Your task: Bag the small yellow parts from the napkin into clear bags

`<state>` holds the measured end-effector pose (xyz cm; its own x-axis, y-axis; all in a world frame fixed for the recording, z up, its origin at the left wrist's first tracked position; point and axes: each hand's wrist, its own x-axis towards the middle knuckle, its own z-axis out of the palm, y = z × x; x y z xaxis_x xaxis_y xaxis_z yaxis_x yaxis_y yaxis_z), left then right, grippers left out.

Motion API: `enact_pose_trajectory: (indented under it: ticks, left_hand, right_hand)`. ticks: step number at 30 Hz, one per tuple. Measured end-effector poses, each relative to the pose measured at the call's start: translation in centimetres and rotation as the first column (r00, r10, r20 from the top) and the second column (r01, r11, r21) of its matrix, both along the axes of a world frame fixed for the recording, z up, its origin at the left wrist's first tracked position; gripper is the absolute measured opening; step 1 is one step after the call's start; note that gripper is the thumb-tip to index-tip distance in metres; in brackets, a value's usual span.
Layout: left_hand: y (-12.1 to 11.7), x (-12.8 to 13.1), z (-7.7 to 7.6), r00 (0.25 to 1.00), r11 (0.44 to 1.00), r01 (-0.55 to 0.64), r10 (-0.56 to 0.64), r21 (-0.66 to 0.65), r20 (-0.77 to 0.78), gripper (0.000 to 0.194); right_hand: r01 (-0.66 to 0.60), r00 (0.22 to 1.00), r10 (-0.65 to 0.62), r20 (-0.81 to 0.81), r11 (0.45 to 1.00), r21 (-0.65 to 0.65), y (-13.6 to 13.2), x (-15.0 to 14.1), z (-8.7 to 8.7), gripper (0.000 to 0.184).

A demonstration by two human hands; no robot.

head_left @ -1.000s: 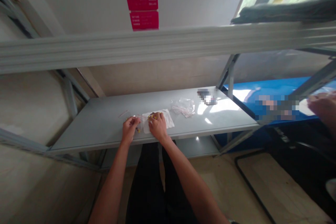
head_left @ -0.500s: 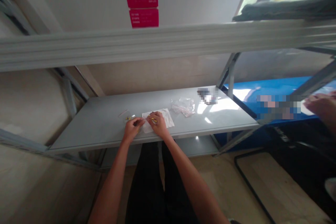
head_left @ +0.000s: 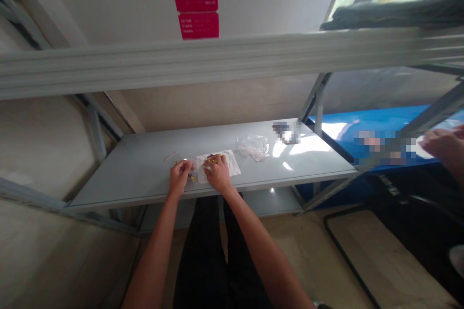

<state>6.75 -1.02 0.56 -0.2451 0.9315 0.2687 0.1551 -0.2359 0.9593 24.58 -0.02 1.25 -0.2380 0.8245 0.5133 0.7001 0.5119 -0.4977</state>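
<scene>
My left hand (head_left: 180,177) rests on the grey shelf board (head_left: 126,174) at the left edge of a white paper sheet (head_left: 232,166), its fingers curled over small yellow pieces (head_left: 191,178). My right hand (head_left: 217,173) lies on the sheet with its fingertips down, just below more yellow pieces (head_left: 212,159). The pieces are too small to name, and whether either hand grips one is hidden by the fingers. A thin pale strip (head_left: 169,156) lies beyond my left hand. Further right sits a clear plastic bag (head_left: 253,147).
A pixelated object (head_left: 286,133) stands at the shelf's back right corner. Metal uprights and a grey beam (head_left: 181,65) frame the shelf. Beyond its right end, another person's hand (head_left: 447,149) reaches over a blue surface (head_left: 366,120).
My hands have moved slightly apart, and my left hand has drawn back to the sheet's left edge. More yellow pieces now show on the sheet above my right hand.
</scene>
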Motion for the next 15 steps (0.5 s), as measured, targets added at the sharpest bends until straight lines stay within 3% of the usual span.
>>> enact_pose_trajectory:
  ticks: [4,10,15]
  left_hand:
    - [0.02,0.05,0.10,1.000,1.000,-0.007,0.007,0.003,-0.003,0.044]
    - [-0.06,0.04,0.21,0.999,1.000,0.000,-0.001,-0.005,-0.036,0.044]
    - [-0.06,0.13,0.56,0.994,0.999,0.054,-0.055,-0.009,-0.090,0.038]
  right_hand:
    - [-0.009,1.000,0.009,0.009,1.000,0.003,-0.09,-0.01,0.19,0.030]
    - [-0.049,0.999,0.049,0.022,0.999,0.005,0.05,-0.05,0.16,0.012]
    - [-0.029,0.964,0.030,-0.265,1.000,0.006,0.58,0.30,0.01,0.014]
